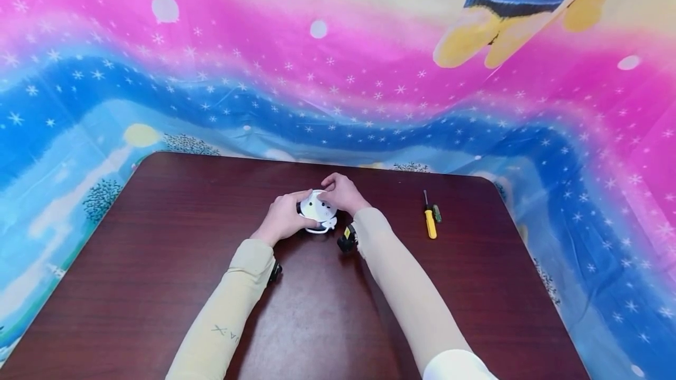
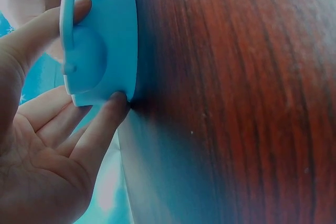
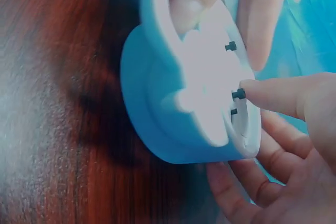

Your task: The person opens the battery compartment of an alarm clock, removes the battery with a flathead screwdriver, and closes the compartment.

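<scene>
A white, round alarm clock (image 1: 318,209) with a loop handle (image 3: 157,19) lies back side up on the table, black knobs (image 3: 239,94) showing on its back. My left hand (image 1: 285,216) grips it from the left. In the left wrist view the left thumb (image 2: 81,10) lies over the handle side, and fingers hold the side wall near the tabletop. From the right, my right hand (image 1: 343,193) reaches over the clock. Its thumb (image 3: 278,95) touches one black knob while the other fingers curl against the far side of the casing.
A screwdriver (image 1: 430,223) with a yellow handle lies on the brown table (image 1: 158,263) to the right. Beside it is a small green piece (image 1: 437,213), too small to make out. A printed cloth (image 1: 317,98) hangs behind the table and around its sides.
</scene>
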{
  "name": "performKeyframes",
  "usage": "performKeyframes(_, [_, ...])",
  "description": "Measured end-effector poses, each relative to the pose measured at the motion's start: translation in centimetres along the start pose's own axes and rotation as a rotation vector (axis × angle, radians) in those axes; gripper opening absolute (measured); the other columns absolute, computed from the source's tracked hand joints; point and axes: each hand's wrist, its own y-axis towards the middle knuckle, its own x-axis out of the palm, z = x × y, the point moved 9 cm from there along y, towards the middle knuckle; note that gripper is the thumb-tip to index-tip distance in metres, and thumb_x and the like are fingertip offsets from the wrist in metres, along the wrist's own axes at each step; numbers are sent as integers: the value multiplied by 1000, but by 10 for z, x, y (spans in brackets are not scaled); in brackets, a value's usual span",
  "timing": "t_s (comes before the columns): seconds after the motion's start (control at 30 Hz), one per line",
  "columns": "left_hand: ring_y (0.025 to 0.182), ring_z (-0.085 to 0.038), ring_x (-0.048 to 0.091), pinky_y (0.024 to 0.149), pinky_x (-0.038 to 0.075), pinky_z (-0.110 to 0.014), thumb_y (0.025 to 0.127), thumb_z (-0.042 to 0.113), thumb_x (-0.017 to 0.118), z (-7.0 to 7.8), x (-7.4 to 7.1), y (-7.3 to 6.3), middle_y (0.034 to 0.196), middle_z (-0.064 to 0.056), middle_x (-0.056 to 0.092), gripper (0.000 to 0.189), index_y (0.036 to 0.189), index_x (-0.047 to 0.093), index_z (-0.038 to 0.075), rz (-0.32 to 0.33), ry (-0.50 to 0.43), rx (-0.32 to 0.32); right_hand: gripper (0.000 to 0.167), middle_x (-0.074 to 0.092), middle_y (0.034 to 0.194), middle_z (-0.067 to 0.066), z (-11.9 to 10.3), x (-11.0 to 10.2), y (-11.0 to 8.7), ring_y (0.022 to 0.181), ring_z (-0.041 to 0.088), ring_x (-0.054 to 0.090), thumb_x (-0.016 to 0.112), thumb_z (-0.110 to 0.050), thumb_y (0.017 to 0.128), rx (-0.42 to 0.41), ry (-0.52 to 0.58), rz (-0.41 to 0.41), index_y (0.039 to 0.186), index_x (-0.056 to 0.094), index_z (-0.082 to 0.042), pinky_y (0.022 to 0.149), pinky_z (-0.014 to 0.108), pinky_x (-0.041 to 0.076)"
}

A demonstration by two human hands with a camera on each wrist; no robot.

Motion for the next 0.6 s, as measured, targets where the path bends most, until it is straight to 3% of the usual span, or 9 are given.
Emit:
performKeyframes(0.1, [130,-29,53,104,44,-43,76,32,91,-2,-2,0,146,-9,56,85,148,54,5,1,-6,-6,31,69,107,9,3,4,2,93,20,64,74,-17,94,39,40,-40,121,72,-3,78,30,55])
performKeyframes(0.23, [131,-29,53,105,43,-44,75,31,92,-1,-4,-1,145,-9,56,85,147,55,4,19,-6,1,26,68,112,6,9,6,3,95,18,62,73,-24,96,61,45,-70,115,78,-8,78,29,53])
performKeyframes(0.6, [134,-29,51,107,42,-45,76,31,91,1,0,-1,146,-10,55,85,147,54,3,9,-6,8,26,67,118,5,21,6,0,100,20,61,73,-28,96,68,83,-48,116,78,-13,83,32,52])
